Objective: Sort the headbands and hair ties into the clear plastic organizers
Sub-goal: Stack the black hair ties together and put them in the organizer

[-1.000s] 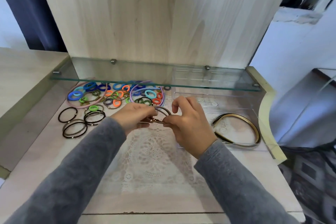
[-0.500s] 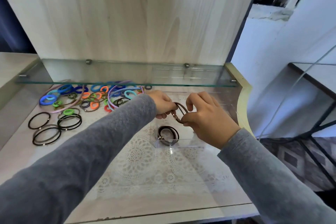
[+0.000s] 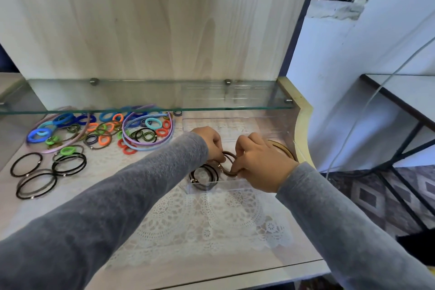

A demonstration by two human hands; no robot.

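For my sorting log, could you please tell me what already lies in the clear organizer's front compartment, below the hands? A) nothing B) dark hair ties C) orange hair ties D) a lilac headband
B: dark hair ties lie coiled in the clear organizer's front compartment, just below the brown hair tie that the left hand and right hand pinch.

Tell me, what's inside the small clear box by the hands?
A few dark hair ties lie in the clear organizer. Its right part is covered by the right hand.
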